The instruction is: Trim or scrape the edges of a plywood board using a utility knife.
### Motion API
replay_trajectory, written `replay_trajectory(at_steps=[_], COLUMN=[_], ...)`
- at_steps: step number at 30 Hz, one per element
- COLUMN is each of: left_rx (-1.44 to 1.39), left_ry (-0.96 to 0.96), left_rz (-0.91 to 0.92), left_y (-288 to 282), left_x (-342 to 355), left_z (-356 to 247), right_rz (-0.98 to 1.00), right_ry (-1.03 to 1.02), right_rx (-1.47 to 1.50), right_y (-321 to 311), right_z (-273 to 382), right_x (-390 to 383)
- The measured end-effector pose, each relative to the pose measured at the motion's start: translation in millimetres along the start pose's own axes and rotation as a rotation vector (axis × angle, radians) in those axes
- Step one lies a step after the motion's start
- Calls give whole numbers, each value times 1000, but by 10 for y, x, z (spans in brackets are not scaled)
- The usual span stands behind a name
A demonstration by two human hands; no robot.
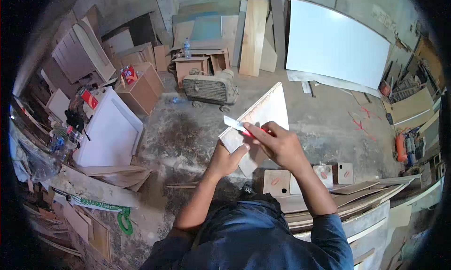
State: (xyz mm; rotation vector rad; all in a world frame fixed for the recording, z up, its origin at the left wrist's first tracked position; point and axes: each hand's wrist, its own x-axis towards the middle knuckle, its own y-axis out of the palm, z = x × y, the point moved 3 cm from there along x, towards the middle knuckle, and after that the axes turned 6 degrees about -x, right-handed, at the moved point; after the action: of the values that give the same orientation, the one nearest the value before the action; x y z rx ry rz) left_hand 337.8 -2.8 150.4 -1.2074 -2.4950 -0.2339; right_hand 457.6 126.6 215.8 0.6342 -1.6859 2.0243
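Note:
My left hand (226, 159) grips the near end of a pale flat board (270, 111), thumb on its upper face and fingers beneath. The board is held up in front of me, tilted, its far end narrowing away to the right. Rough reddish-brown marks run along its left edge. My right hand (277, 143) is closed round the red handle of a putty knife (233, 123), index finger stretched along it. Its wide, light blade points left across the board's left edge; whether it touches the edge I cannot tell.
A dusty wheeled compressor (210, 88) stands ahead on the floor. White panel (337, 44) leans on the back wall. A white cabinet piece (110, 134) is at left. Stacked boards (347, 199) lie close at right, and a green coiled hose (124, 221) hangs lower left.

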Motion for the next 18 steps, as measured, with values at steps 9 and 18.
replay_trajectory(at_steps=[9, 18], left_rx=[-21, -125], left_ry=[-104, -146], left_rz=[-42, -70], left_y=[-29, -84], left_x=[-48, -75], left_z=[-2, 84], right_rz=[-26, -127], right_ry=[101, 315], right_rx=[-36, -26], right_y=[-30, -139], right_z=[-352, -749], right_x=[-58, -123])
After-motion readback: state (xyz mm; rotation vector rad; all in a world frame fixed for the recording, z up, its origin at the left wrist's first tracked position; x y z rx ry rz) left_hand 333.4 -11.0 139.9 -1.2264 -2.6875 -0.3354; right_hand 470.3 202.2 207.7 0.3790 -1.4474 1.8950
